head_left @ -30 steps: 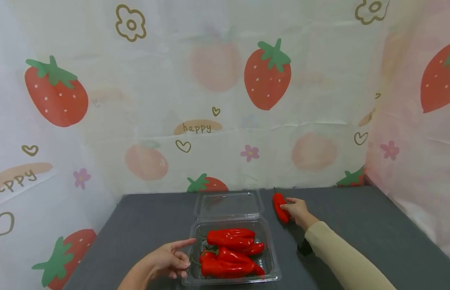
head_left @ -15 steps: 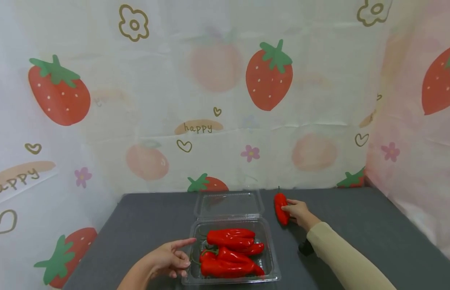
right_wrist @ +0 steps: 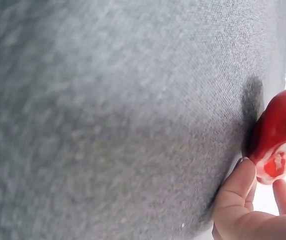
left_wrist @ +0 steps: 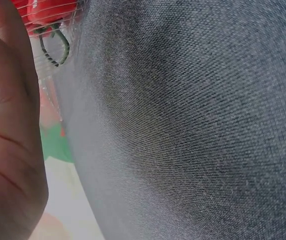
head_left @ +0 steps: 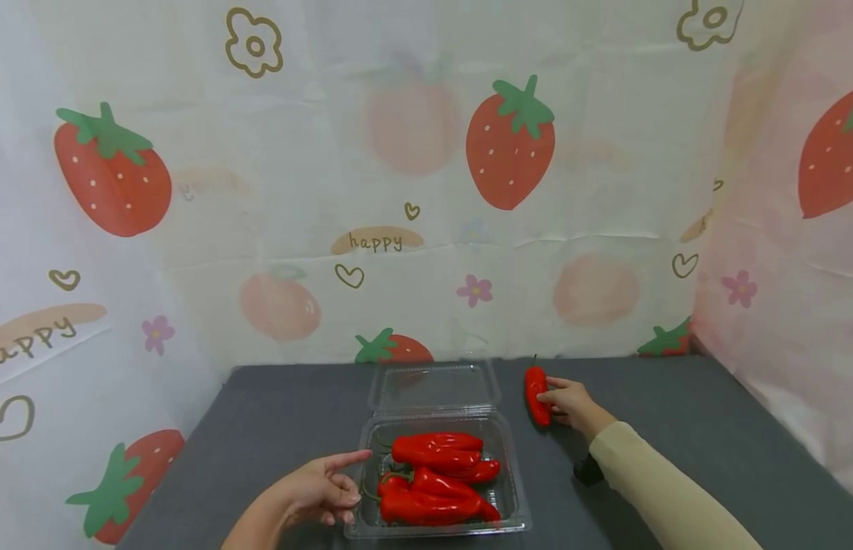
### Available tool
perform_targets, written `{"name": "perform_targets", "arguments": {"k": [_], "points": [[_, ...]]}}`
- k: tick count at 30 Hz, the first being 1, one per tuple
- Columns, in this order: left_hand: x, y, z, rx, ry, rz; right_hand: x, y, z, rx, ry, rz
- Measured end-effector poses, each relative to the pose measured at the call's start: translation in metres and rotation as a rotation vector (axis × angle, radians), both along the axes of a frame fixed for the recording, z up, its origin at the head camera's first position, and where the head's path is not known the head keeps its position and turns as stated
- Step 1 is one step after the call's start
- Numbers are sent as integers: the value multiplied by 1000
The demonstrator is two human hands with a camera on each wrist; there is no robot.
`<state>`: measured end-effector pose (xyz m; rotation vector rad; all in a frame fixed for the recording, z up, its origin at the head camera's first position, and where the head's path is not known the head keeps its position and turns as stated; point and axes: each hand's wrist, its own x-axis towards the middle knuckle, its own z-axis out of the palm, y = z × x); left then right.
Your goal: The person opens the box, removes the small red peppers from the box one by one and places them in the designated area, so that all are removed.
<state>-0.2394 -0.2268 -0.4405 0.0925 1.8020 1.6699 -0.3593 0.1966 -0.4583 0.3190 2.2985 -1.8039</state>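
Note:
A long red chili pepper (head_left: 537,397) is gripped by my right hand (head_left: 570,401), tilted over the table to the right of a clear plastic box. In the right wrist view the glossy pepper (right_wrist: 277,132) sits between thumb and fingers, with a dark shadow beside it on the cloth. My left hand (head_left: 323,489) is at the left side of the clear plastic box (head_left: 518,513), its index finger straight with the tip at the rim and the other fingers loosely bent. Several red peppers (head_left: 436,496) lie inside the box; a green stem (left_wrist: 58,45) shows in the left wrist view.
The box's transparent lid (head_left: 433,386) lies folded back toward the wall. A dark grey cloth (head_left: 275,412) covers the table. Behind and at both sides hangs a pale curtain (head_left: 295,183) printed with strawberries. A small black object (head_left: 587,470) is beneath the right sleeve.
My right hand has shifted slightly to the right with the pepper, which now stands a little farther from the box. The left hand and box have stayed in place.

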Motion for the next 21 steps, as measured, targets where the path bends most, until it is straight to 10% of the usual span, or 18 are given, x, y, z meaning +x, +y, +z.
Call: {"name": "perform_targets", "arguments": {"k": [21], "points": [[1,1,0,-5,13,14,13,18,15,-33,22,111]]}}
